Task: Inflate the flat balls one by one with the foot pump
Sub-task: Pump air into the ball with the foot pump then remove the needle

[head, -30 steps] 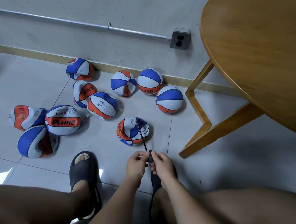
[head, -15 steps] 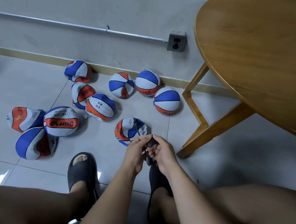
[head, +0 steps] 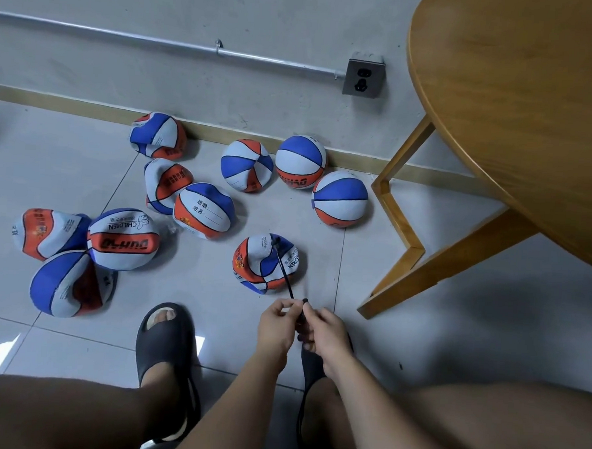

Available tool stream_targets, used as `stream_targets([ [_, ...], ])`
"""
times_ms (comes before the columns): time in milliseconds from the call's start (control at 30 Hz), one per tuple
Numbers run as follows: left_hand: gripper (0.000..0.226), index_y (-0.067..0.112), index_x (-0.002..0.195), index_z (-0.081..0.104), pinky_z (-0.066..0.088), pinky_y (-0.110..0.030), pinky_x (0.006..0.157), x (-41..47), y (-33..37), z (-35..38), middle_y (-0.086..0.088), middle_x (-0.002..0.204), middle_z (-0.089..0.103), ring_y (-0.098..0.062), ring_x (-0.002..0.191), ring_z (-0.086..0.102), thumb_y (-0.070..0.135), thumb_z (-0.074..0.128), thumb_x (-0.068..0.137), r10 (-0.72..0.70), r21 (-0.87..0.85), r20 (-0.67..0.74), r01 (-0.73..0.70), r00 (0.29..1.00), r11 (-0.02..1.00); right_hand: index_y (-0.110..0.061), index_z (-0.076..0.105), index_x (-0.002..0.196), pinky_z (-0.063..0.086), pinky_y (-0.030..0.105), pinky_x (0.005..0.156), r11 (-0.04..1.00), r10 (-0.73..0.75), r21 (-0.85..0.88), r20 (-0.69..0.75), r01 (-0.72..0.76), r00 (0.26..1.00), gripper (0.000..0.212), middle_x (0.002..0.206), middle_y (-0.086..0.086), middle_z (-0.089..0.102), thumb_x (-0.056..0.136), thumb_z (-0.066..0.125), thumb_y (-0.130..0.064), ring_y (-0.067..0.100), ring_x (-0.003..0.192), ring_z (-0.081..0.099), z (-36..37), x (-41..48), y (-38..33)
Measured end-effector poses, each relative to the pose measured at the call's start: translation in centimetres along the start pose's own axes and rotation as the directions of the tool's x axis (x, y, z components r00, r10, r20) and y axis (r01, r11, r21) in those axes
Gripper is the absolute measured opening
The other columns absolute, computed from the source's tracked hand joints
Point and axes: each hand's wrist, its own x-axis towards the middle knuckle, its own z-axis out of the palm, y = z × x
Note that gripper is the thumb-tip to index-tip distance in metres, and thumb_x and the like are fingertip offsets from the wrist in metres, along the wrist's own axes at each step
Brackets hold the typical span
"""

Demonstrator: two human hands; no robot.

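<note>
The left hand and the right hand are held close together low in the view, above the tiled floor. The near end of a thin black hose is pinched between the thumb and forefinger of the left hand. A black pump fitting, located between the two hands, is gripped by the curled fingers of the right hand. The rest of the pump is hidden by the hands and cannot be made out.

The hose is routed away from the hands to the flat ball, which lies crumpled on the floor just beyond them. The far end of the hose is seated at the top of this ball.

Six further deflated balls are grouped on the floor to the left, several touching one another. Three fuller balls are placed near the skirting board, between the deflated group and the wooden table.

A black sandal is worn on the left foot, beside the left hand. A second sandal is partly covered by the right hand. A wall socket is mounted at the end of a metal conduit.
</note>
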Motion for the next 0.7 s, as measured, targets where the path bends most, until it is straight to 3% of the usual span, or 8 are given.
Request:
stream_targets([
  [100,0.012,0.018,0.096,0.075,0.051,-0.025,0.061,0.4,-0.8,0.8,-0.005,0.084,0.079,-0.021,0.076,0.074,0.029,0.070,0.101,0.006,0.162,-0.070,0.005,0.998,0.987,-0.009,0.069,0.096,0.051,0.029,0.059,0.998,0.057,-0.033,-0.047,-0.059,0.997,0.033,0.082,0.006,0.079,0.104,0.071,-0.041,0.022,0.072,0.075,-0.2,0.4,0.6],
  [167,0.016,0.016,0.097,0.073,0.054,-0.028,0.064,0.8,-1.2,0.9,-0.008,0.086,0.080,-0.023,0.078,0.075,0.032,0.074,0.099,-0.016,0.134,-0.079,0.027,0.997,0.991,-0.009,0.071,0.102,0.054,0.032,0.063,0.996,0.084,-0.028,-0.034,-0.084,0.996,0.034,0.087,0.008,0.081,0.103,0.071,-0.043,0.025,0.076,0.078,-0.2,0.8,0.6],
  [233,0.025,0.010,0.098,0.069,0.049,-0.027,0.057,0.9,-0.9,0.7,-0.011,0.087,0.079,-0.022,0.073,0.073,0.033,0.080,0.095,-0.041,0.051,-0.075,0.044,0.996,0.998,-0.008,0.071,0.106,0.053,0.033,0.063,0.997,0.062,-0.034,-0.036,-0.064,0.997,0.036,0.085,0.009,0.080,0.103,0.069,-0.045,0.023,0.070,0.074,-0.1,1.0,0.2],
  [367,0.024,0.002,0.100,0.067,0.043,-0.021,0.046,-0.8,1.1,1.2,-0.010,0.078,0.074,-0.012,0.056,0.063,0.023,0.079,0.096,0.015,-0.087,-0.024,-0.017,1.000,0.996,-0.005,0.069,0.093,0.048,0.033,0.056,0.998,-0.055,0.020,-0.140,0.058,0.989,0.037,0.069,0.008,0.072,0.103,0.066,-0.040,0.024,0.061,0.065,0.7,-0.2,-1.9],
  [467,0.026,-0.001,0.100,0.066,0.043,-0.026,0.048,-2.6,3.8,2.3,-0.007,0.074,0.068,-0.017,0.060,0.058,0.022,0.077,0.096,0.117,-0.184,0.017,-0.112,0.993,0.977,-0.008,0.062,0.079,0.053,0.038,0.060,0.974,-0.226,-0.089,-0.286,0.209,0.931,0.041,0.069,0.008,0.069,0.101,0.064,-0.043,0.025,0.064,0.063,1.4,-1.1,-4.9],
  [533,0.022,0.002,0.097,0.066,0.040,-0.027,0.049,-3.2,5.5,2.8,-0.006,0.074,0.066,-0.019,0.062,0.056,0.023,0.075,0.097,0.160,-0.221,0.029,-0.150,0.987,0.964,-0.007,0.053,0.075,0.050,0.034,0.063,0.938,-0.344,-0.175,-0.344,0.300,0.874,0.045,0.069,0.007,0.064,0.102,0.061,-0.042,0.025,0.069,0.060,1.6,-1.8,-6.5],
  [633,0.018,0.003,0.098,0.067,0.039,-0.026,0.050,-3.3,6.2,2.8,-0.005,0.077,0.068,-0.018,0.064,0.057,0.020,0.071,0.097,0.168,-0.223,0.046,-0.154,0.985,0.962,-0.010,0.045,0.072,0.043,0.025,0.056,0.904,-0.424,-0.228,-0.358,0.362,0.832,0.046,0.063,0.004,0.057,0.106,0.059,-0.037,0.017,0.062,0.052,1.8,-2.5,-6.8],
  [700,0.019,0.001,0.101,0.068,0.043,-0.025,0.052,-3.0,5.4,2.6,-0.003,0.081,0.070,-0.013,0.067,0.061,0.020,0.071,0.099,0.157,-0.197,0.067,-0.141,0.985,0.970,-0.011,0.044,0.073,0.047,0.035,0.065,0.904,-0.417,-0.245,-0.338,0.350,0.844,0.046,0.066,0.005,0.057,0.107,0.056,-0.040,0.023,0.069,0.055,2.0,-2.4,-5.9],
])
